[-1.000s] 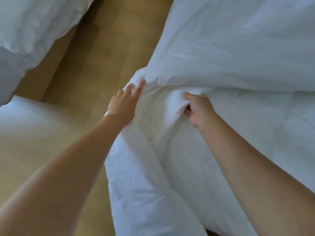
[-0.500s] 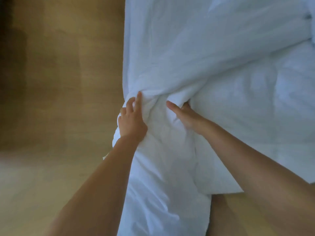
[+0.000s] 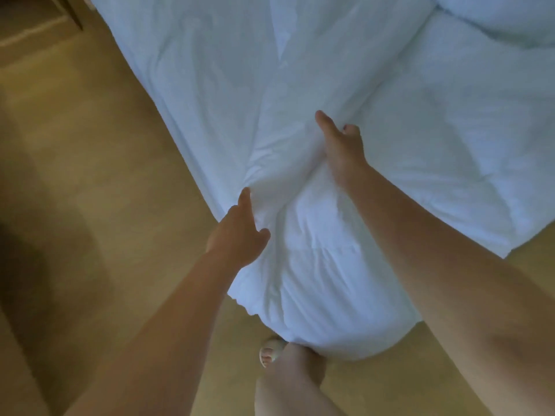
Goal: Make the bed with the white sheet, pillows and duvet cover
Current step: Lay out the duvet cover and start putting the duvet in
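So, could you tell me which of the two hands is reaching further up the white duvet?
The right hand: it grips a fold of the duvet well in from the edge, while the left hand holds the fabric lower down, at the edge beside the wooden floor.

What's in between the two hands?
In the head view, only bunched white duvet cover lies between the left hand and right hand; both grip its folds.

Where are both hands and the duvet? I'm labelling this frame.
left hand (image 3: 237,232), head view, back of the hand.
right hand (image 3: 341,145), head view, back of the hand.
duvet (image 3: 324,283), head view, bunched corner hanging toward the floor.
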`<act>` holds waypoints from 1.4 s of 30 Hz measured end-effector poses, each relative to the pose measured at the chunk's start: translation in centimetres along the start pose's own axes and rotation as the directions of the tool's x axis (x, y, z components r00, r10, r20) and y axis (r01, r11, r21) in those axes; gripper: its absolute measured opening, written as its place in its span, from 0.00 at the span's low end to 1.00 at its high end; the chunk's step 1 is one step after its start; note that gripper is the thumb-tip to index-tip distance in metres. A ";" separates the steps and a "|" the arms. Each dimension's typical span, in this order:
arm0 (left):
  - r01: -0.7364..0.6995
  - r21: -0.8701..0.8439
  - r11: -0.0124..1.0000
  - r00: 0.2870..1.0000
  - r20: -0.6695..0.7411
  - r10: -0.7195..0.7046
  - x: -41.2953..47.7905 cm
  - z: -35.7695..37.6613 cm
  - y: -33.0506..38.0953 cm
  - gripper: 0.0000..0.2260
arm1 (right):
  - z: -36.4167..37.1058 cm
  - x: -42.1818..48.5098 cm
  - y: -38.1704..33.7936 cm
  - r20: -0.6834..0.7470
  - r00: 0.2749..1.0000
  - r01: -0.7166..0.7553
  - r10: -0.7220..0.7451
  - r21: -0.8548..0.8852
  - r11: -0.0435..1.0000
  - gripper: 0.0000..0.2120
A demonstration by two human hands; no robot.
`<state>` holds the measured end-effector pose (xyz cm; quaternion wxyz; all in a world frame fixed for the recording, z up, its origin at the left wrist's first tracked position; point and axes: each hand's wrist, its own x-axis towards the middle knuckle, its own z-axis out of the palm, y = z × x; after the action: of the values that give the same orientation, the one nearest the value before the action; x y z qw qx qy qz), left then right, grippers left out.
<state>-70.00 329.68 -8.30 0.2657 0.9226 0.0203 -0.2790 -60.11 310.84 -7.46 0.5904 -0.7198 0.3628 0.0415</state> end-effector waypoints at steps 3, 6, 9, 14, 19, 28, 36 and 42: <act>-0.089 0.023 0.996 0.995 -0.051 0.090 2.4 -2.8 2.5 0.31 | 0.2 1.4 -2.6 -0.002 0.996 -0.092 0.094 0.155 0.984 0.42; -0.182 0.025 0.983 0.977 -0.106 0.184 6.7 -5.7 6.5 0.26 | 0.1 3.3 -5.5 -0.006 0.977 -0.199 0.212 0.320 0.926 0.42; -0.263 -0.003 0.965 0.959 -0.114 0.261 12.3 -8.1 11.1 0.23 | 0.0 6.6 -7.9 -0.010 0.940 -0.294 0.342 0.489 0.821 0.38; -0.163 -0.405 0.899 0.980 0.040 0.196 22.0 -14.7 19.0 0.21 | 3.6 11.4 -15.1 -0.288 0.958 0.117 -0.009 0.361 0.925 0.11; -0.046 -0.356 0.933 0.942 0.294 0.159 30.1 -25.0 24.4 0.31 | 7.5 12.3 -19.6 0.066 0.937 0.344 -0.342 -0.019 0.939 0.08; -0.420 0.189 0.888 0.889 0.283 0.360 36.8 -18.5 29.7 0.17 | 2.4 16.9 -17.9 0.039 0.999 -0.033 0.015 0.523 0.852 0.10; -0.806 -0.094 0.585 0.590 -0.032 0.807 30.0 -27.5 30.7 0.15 | -0.9 22.8 -29.3 0.006 0.998 -0.041 0.069 0.853 0.521 0.05; -0.480 -0.414 0.774 0.774 0.215 0.595 37.5 -39.8 31.2 0.19 | 5.6 21.1 -38.4 -0.216 0.956 0.275 -0.198 0.433 0.858 0.12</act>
<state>-12.50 318.74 14.94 0.4877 0.7679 -0.2464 -0.3343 -20.63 307.33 12.02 0.7122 -0.6001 0.3181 -0.1774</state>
